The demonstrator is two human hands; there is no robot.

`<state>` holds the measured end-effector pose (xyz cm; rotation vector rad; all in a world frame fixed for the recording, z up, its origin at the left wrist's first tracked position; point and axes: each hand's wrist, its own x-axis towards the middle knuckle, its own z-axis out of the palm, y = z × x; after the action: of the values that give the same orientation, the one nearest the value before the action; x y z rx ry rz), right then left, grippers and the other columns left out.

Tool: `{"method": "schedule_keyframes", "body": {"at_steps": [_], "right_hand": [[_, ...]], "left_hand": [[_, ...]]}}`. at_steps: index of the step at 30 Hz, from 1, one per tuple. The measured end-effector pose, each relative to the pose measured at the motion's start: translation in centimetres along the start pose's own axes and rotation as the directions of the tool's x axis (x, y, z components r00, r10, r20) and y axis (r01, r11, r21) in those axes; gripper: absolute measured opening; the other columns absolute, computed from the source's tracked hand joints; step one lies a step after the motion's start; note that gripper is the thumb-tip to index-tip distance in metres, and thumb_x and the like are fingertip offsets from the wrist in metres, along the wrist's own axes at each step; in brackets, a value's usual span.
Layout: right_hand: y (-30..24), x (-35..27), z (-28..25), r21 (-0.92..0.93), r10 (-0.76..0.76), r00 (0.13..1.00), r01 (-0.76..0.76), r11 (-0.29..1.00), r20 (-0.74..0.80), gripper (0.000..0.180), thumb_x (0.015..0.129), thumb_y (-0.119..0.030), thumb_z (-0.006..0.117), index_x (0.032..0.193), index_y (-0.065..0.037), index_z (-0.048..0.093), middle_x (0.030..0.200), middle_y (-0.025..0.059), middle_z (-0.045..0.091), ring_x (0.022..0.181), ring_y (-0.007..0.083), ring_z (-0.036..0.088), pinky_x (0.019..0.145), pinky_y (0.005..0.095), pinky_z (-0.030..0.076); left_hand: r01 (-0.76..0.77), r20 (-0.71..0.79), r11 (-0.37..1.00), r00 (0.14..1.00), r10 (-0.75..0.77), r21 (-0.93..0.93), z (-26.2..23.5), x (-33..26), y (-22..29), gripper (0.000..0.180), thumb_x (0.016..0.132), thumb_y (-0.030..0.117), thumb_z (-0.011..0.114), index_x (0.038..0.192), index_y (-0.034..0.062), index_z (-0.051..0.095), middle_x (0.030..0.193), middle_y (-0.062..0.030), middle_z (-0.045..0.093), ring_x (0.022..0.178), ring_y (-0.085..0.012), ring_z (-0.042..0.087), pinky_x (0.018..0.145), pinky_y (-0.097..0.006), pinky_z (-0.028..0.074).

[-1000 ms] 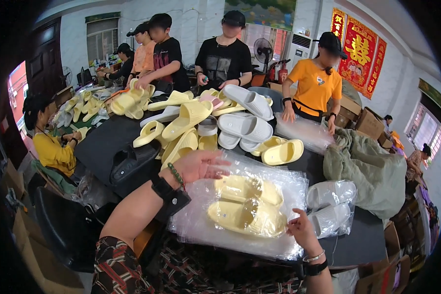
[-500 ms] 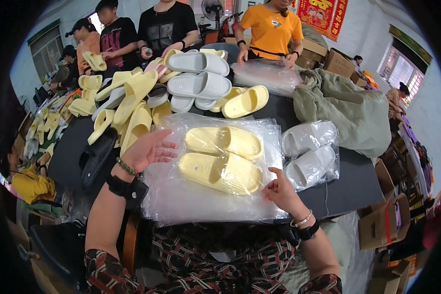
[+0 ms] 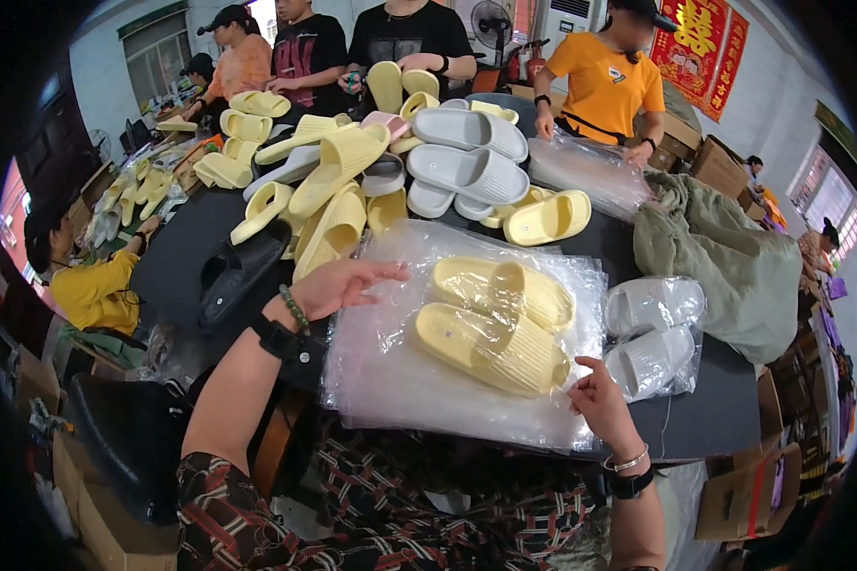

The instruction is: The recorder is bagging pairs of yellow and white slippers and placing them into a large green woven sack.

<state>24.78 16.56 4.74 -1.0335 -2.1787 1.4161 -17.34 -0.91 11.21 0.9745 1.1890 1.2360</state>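
A pair of yellow slippers (image 3: 493, 350) lies side by side in a clear plastic bag, on top of a stack of flat clear bags (image 3: 381, 381). My left hand (image 3: 345, 285) is open over the stack's left part, its fingers stretched toward the slippers. At the slippers' toe end, my right hand (image 3: 600, 400) is by the bag's edge. Its index finger is extended and the others are loosely curled, with nothing visibly gripped. Just beyond it rests a bagged pair of light grey slippers (image 3: 659, 357).
Loose yellow and grey slippers (image 3: 467, 152) pile up at the back of the dark table (image 3: 724, 419). A black slipper (image 3: 243, 276) is at left, a green cloth sack (image 3: 724, 257) at right. Across the table, a person in orange (image 3: 605, 81) handles clear bags (image 3: 590, 171).
The view has swung left, so the table appears further right. My hands stay around the bagged yellow slippers. Across the table, yellow slippers now stand upright before a person in black.
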Motion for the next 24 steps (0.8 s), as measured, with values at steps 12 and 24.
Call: {"method": "schedule_keyframes", "body": {"at_steps": [12, 24], "right_hand": [[-0.4, 0.1, -0.8, 0.029, -0.026, 0.999, 0.027, 0.999, -0.042, 0.032, 0.092, -0.003, 0.059, 0.123, -0.004, 0.053, 0.082, 0.0053, 0.060, 0.070, 0.0121, 0.063, 0.062, 0.0269, 0.051], [0.4, -1.0, -3.1, -0.367, -0.121, 0.992, 0.120, 0.923, 0.020, 0.034, 0.086, -0.006, 0.063, 0.119, -0.003, 0.055, 0.086, 0.0133, 0.066, 0.074, 0.0249, 0.066, 0.068, 0.0361, 0.052]], "left_hand": [[0.156, -0.285, 0.541, 0.944, 0.163, 0.826, -2.7, 0.8, -2.3, 0.037, 0.091, 0.011, 0.058, 0.127, 0.0094, 0.062, 0.122, -0.0095, 0.066, 0.114, -0.0196, 0.059, 0.099, -0.033, 0.045], [-0.489, 0.559, -0.350, 0.818, 0.135, 0.799, 1.0, 5.1, -3.2, 0.076, 0.080, 0.051, 0.067, 0.145, 0.0181, 0.043, 0.152, -0.0160, 0.034, 0.140, -0.0372, 0.031, 0.113, -0.050, 0.027]]}}
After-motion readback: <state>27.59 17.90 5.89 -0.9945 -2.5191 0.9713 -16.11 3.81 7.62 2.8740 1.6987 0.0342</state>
